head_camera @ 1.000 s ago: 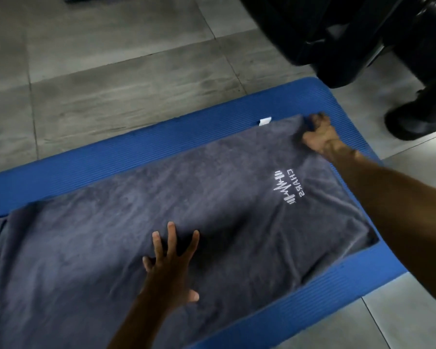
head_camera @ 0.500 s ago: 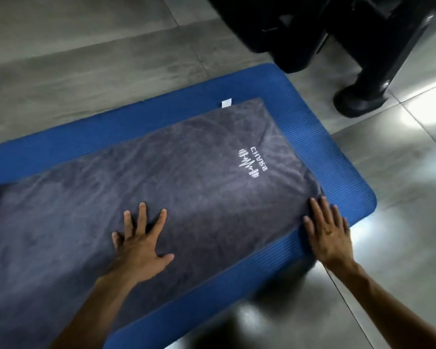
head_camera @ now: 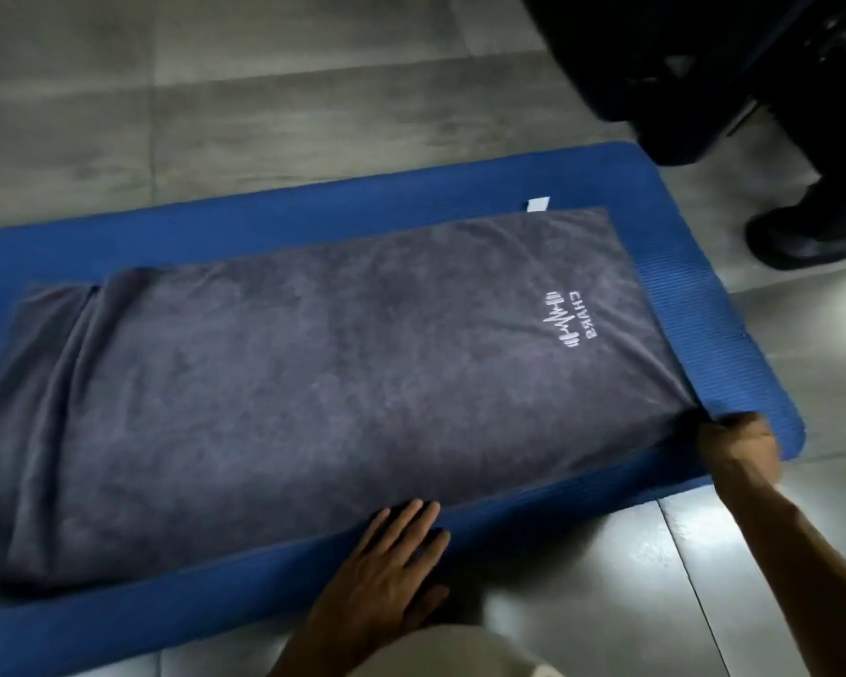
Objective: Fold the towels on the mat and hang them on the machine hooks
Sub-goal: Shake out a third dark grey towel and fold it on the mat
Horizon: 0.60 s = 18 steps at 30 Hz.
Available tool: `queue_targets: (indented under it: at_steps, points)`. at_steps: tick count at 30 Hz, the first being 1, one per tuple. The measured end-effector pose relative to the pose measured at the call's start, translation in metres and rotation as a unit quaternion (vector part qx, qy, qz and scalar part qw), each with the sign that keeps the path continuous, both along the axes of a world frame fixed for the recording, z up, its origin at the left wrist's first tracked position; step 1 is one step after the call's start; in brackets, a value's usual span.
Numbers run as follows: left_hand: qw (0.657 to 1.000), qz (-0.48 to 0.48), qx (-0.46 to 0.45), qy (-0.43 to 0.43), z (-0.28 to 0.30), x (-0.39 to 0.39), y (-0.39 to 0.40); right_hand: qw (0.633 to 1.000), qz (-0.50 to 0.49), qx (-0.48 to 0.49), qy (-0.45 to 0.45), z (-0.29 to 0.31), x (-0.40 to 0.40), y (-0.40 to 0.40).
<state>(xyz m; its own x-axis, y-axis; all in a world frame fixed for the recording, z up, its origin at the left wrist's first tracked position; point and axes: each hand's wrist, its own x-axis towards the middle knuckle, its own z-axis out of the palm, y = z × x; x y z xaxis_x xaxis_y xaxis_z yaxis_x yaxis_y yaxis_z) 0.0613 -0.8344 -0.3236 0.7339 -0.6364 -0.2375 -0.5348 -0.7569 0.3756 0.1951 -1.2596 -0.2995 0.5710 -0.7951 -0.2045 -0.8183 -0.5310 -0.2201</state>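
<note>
Towel [head_camera: 313, 383] first, since it takes up most of the shot: dark grey, spread out long and flat on the blue mat [head_camera: 680, 266], which lies on a grey tiled floor [head_camera: 216, 114]. It covers nearly the whole middle of the mat, leaving a strip of blue along the far edge, the near edge and the right end. The left end is bunched up, with a long fold running across it, and it looks like there could be a second layer poking out at the far left corner, hard to say for sure. Near the right end there's a white logo [head_camera: 565, 320] stitched on, reading upside down from this angle. A small white tag [head_camera: 538, 205] sticks out from the towel's far edge onto the mat.

Black machine base [head_camera: 704, 66] sits on the floor past the mat's far right corner, with a black foot [head_camera: 811, 232] beside the right end.

Right hand [head_camera: 736, 444] is at the towel's near right corner, fingers curled around the fabric and gripping it. Left hand [head_camera: 387, 574] lies flat on the mat's near edge, fingers straight and together, tips just touching the towel's near edge.
</note>
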Motion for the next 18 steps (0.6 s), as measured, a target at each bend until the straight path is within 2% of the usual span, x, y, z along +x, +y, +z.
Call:
queue_targets:
  at_steps: [3, 6, 8, 10, 12, 13, 15, 16, 18]
  points:
    - [0.998, 0.058, -0.028, 0.018, 0.005, -0.006, 0.011, 0.993, 0.069, -0.092, -0.035, 0.014, -0.007, 0.022]
    - [0.974, 0.212, -0.082, 0.005, 0.01, -0.012, 0.023, 0.963, 0.231, -0.117, -0.071, 0.016, 0.001, 0.078]
    - [0.932, 0.346, -0.107, -0.014, 0.011, -0.012, 0.043, 0.913, 0.381, -0.096, -0.109, 0.01, 0.015, 0.131]
    - [0.878, 0.463, -0.108, -0.057, 0.015, -0.009, 0.078, 0.857, 0.499, -0.027, -0.128, 0.006, 0.029, 0.2]
    - [0.806, 0.574, -0.1, -0.107, 0.018, -0.011, 0.124, 0.815, 0.565, 0.061, -0.113, 0.006, 0.041, 0.275]
    - [0.746, 0.646, -0.111, -0.117, 0.022, -0.014, 0.151, 0.792, 0.593, 0.097, -0.111, 0.006, 0.044, 0.311]
    - [0.607, 0.772, -0.135, -0.134, 0.029, -0.025, 0.203, 0.733, 0.657, 0.124, -0.124, 0.007, 0.05, 0.38]
    - [0.553, 0.811, -0.133, -0.139, 0.03, -0.031, 0.224, 0.705, 0.686, 0.131, -0.124, 0.009, 0.055, 0.409]
    - [0.477, 0.862, -0.118, -0.124, 0.031, -0.045, 0.262, 0.649, 0.734, 0.161, -0.122, 0.012, 0.066, 0.472]
